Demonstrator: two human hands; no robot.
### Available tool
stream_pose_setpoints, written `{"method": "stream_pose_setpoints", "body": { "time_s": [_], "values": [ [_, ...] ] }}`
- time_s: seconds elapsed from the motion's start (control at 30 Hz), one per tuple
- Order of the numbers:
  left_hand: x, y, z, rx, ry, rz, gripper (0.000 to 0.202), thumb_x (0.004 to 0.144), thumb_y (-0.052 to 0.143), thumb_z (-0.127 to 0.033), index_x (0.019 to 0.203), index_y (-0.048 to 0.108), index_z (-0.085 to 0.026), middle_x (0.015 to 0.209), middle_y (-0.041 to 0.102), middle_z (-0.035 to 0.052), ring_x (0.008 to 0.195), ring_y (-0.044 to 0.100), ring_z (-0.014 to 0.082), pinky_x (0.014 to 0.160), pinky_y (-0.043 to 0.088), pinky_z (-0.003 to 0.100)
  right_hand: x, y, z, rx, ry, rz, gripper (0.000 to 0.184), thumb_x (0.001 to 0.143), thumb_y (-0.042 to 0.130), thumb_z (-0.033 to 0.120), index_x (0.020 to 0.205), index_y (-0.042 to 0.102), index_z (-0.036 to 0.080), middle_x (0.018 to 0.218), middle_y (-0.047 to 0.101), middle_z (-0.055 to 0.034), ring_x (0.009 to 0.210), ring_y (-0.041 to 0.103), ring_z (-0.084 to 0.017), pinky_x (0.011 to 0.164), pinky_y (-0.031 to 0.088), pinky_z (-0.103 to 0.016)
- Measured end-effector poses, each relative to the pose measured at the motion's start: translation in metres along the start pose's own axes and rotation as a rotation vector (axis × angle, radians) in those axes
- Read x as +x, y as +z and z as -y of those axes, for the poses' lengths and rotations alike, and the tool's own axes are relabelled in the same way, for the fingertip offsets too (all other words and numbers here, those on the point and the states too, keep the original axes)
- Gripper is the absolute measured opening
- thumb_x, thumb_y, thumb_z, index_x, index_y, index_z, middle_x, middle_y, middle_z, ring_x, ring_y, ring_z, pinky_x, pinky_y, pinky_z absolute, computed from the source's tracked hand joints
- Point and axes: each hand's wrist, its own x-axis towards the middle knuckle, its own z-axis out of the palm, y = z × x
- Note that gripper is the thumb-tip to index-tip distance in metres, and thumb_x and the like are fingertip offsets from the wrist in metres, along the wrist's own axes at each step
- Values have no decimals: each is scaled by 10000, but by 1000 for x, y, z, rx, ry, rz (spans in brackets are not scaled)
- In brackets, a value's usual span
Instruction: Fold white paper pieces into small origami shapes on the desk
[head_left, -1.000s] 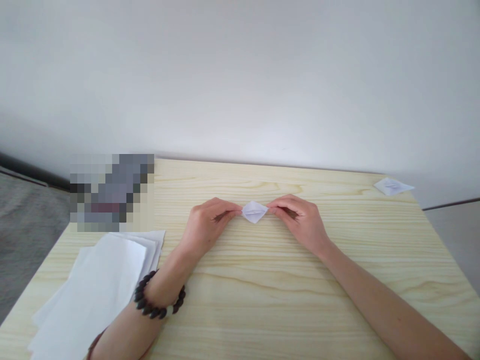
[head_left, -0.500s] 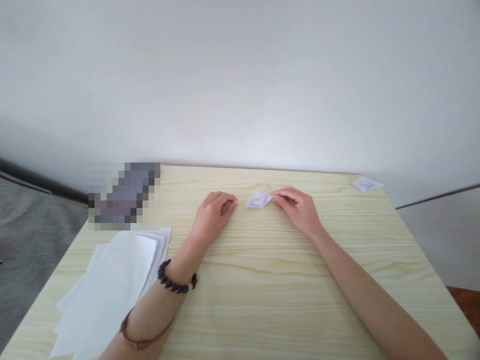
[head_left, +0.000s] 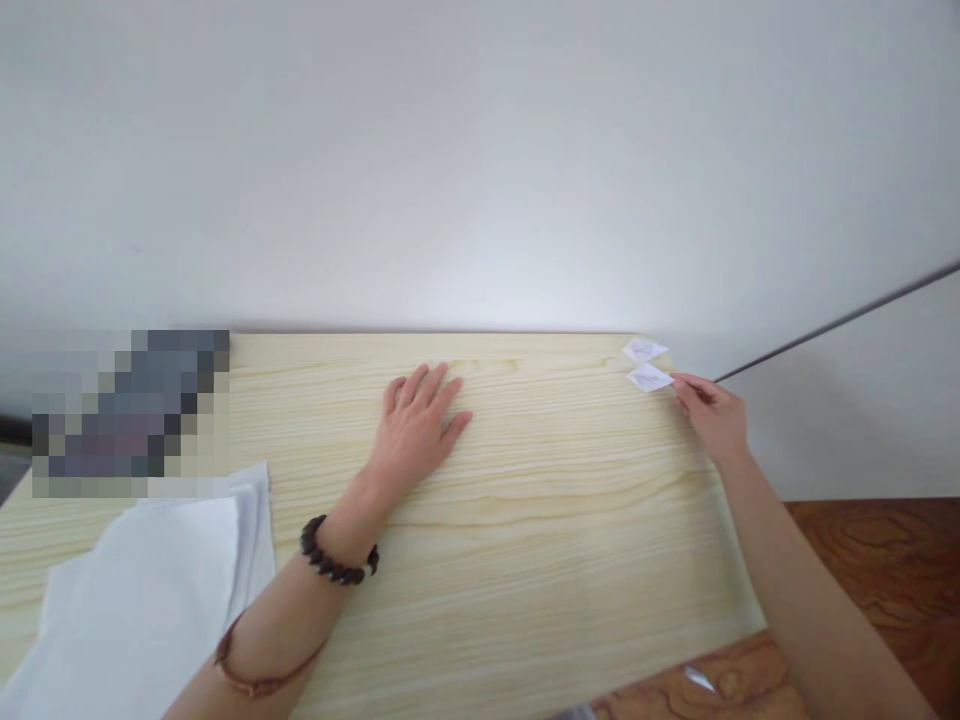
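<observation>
My right hand (head_left: 709,410) is at the table's far right corner. Its thumb and fingertips pinch the right tip of a small folded white paper boat (head_left: 649,377), a pointed diamond shape from above. Just behind it, close to the wall, lies a second paper boat (head_left: 645,350) of the same shape. My left hand (head_left: 418,420) rests palm down on the tabletop, fingers spread, holding nothing. A dark bead bracelet and a brown cord circle the left wrist and forearm.
A fanned stack of white paper sheets (head_left: 150,590) lies at the table's left. Behind it is a pixelated dark object (head_left: 150,400). A pale wall (head_left: 480,160) borders the wood-grain table (head_left: 525,540) at the back. Brown patterned floor (head_left: 877,570) shows at the right.
My right hand has carried the paper boat from the table's middle to the right, beside the other one. My left hand has opened and flattened on the table. The view has turned right.
</observation>
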Motion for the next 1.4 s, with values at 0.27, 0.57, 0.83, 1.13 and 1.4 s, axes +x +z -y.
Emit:
{"method": "stream_pose_setpoints", "body": {
  "time_s": [0.27,0.57,0.83,1.13,1.4],
  "values": [
    [-2,0,1,44,13,7,453,953,401,-406,1329,516,-183,1472,427,112,1367,355,313,1098,277,504,4,-2,-4,53,19,-93,536,745,635,474,1205,641,198,841,647,-54,497,473,-103,456,417,-252],
    [-8,-3,-5,108,18,54,470,972,356,-356,1390,453,-164,1503,376,104,1397,316,300,1134,255,502,-58,44,58,21,-294,24,301,819,589,372,1049,676,197,812,587,-22,661,523,-130,585,466,-252],
    [-31,-23,-10,170,-5,179,451,962,401,-308,1402,440,-218,1507,366,82,1384,351,280,1111,320,510,-105,122,135,45,-569,453,195,871,539,251,990,685,198,815,624,-22,598,541,-114,612,468,-246],
    [-45,-25,16,226,-141,120,525,953,394,-446,1446,364,-268,1535,317,78,1408,288,323,1113,272,575,-132,169,187,-198,-725,530,252,927,466,257,1090,657,240,877,691,-25,728,627,-159,683,419,-269],
    [-46,-21,24,242,-68,36,482,949,398,-388,1405,440,-237,1495,390,96,1367,362,334,1084,302,578,-127,167,190,-211,-707,600,263,942,437,265,1131,619,255,964,735,1,804,672,-160,724,424,-270]
  ]
}}
